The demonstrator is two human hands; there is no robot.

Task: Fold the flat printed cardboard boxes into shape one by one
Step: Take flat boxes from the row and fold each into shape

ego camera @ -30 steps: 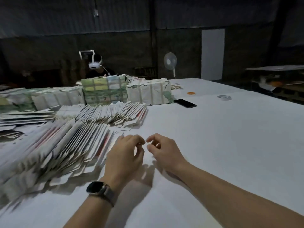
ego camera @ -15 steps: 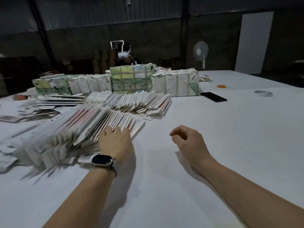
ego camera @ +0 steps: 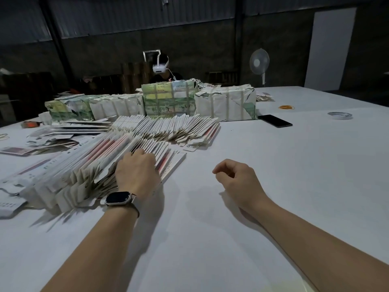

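Left hand (ego camera: 137, 172) presses on fanned flat boxes (ego camera: 88, 165), perhaps gripping one; right hand (ego camera: 237, 179) hovers curled.

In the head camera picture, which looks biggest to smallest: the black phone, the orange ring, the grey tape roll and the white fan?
As they look here:
1. White standing fan
2. Flat black phone
3. Grey tape roll
4. Small orange ring
The fan stands farthest back, so it is really bigger than it looks.

The fanned row of flat cardboard boxes (ego camera: 117, 163) is white with red stripes. The wrapped paper bundle (ego camera: 168, 100) behind shows green and yellow print. The wide table cover (ego camera: 273, 165) is plain white. The flat rectangular phone (ego camera: 275, 120) is black, like the wristwatch face (ego camera: 117, 198).
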